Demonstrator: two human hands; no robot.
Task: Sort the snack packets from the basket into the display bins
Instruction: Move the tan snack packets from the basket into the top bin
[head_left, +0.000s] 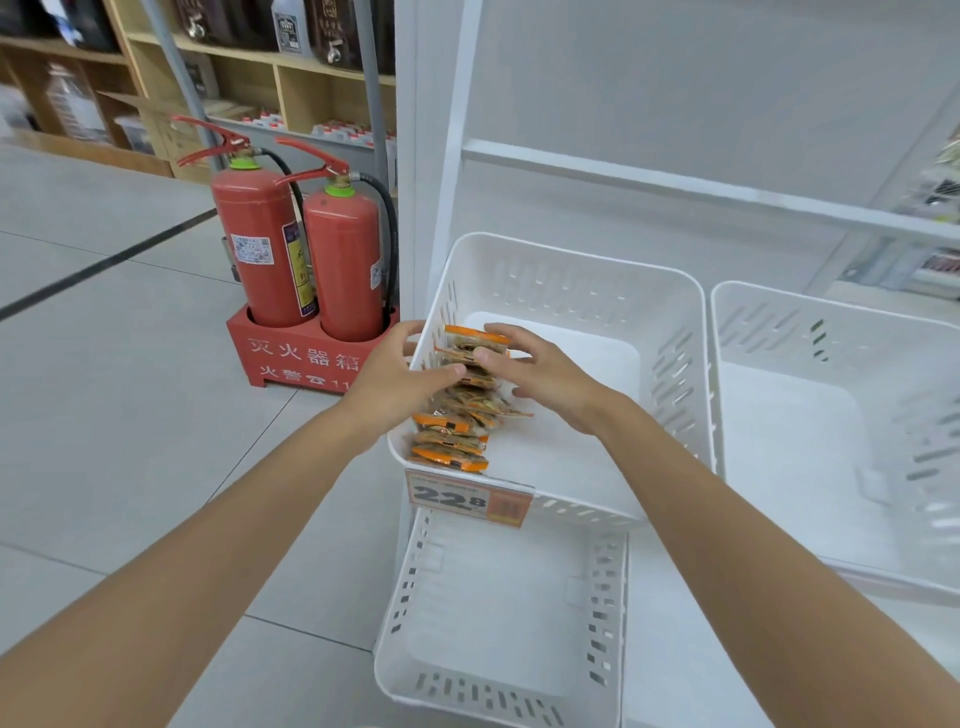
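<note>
Several orange-and-tan snack packets (457, 431) stand in a row along the left wall inside a white slotted display bin (571, 270). My left hand (400, 374) reaches over the bin's left rim, with its fingertips on the packets near the row's middle. My right hand (540, 374) is inside the bin, its thumb and fingers pinching the farthest packets (475, 343) at the back of the row. A price tag reading 22.8 (467, 499) hangs on the bin's front rim. The basket named in the task is not in sight.
A second white bin (779, 312) sits to the right and a third (498, 696) on the level below. Two red fire extinguishers (311, 249) stand in a red floor box just left of the white shelf post (447, 156). Wooden shelving lines the back.
</note>
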